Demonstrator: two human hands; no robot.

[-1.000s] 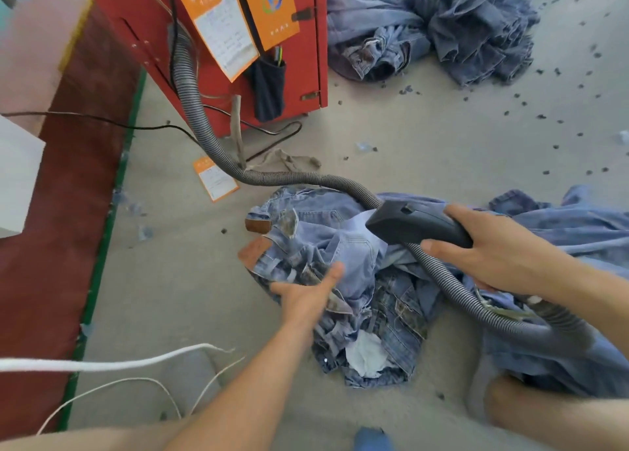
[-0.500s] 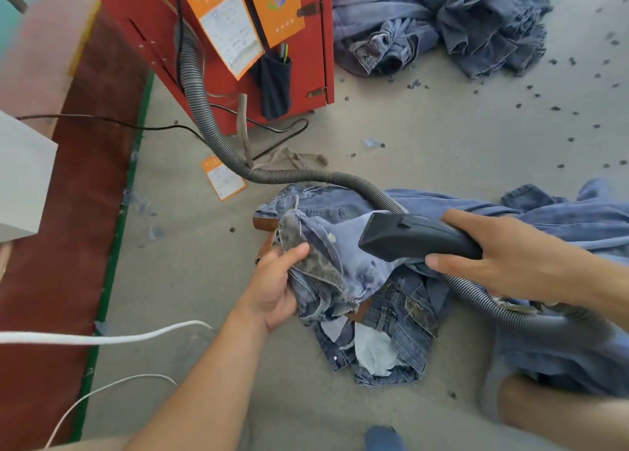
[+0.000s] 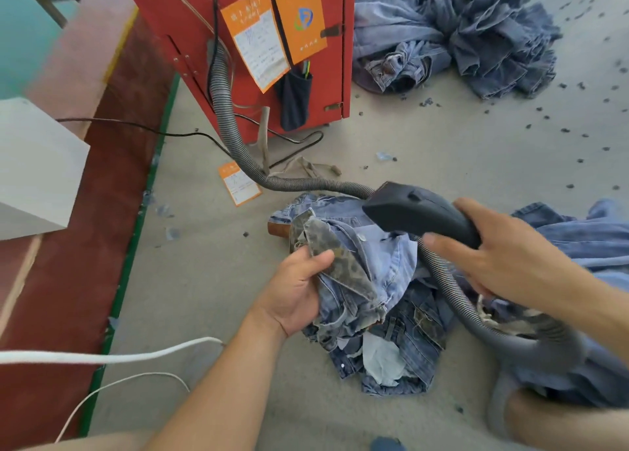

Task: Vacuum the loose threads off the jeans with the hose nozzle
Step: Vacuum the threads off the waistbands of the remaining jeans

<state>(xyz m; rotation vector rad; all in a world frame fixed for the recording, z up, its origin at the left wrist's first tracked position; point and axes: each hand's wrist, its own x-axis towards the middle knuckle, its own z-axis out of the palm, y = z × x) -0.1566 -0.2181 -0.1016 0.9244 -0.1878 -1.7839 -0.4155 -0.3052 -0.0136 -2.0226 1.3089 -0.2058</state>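
hose [image 3: 442,280] end blurred, jeans [image 3: 367,280] bunched — folds hidden

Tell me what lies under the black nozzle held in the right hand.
Under the nozzle, which the right hand grips, lie crumpled jeans, bunched in the left hand. The floor beneath them is covered.

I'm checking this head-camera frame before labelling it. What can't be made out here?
- Mouth of the black plastic hose nozzle: faces away from the camera, so suction contact with the crumpled blue denim jeans is unclear.
- Right hand: motion-blurred fingers.
- Left hand: fingers hidden under the denim it grips.
- Orange paper labels on the red cabinet: print too small.
- Loose threads: too fine to see.
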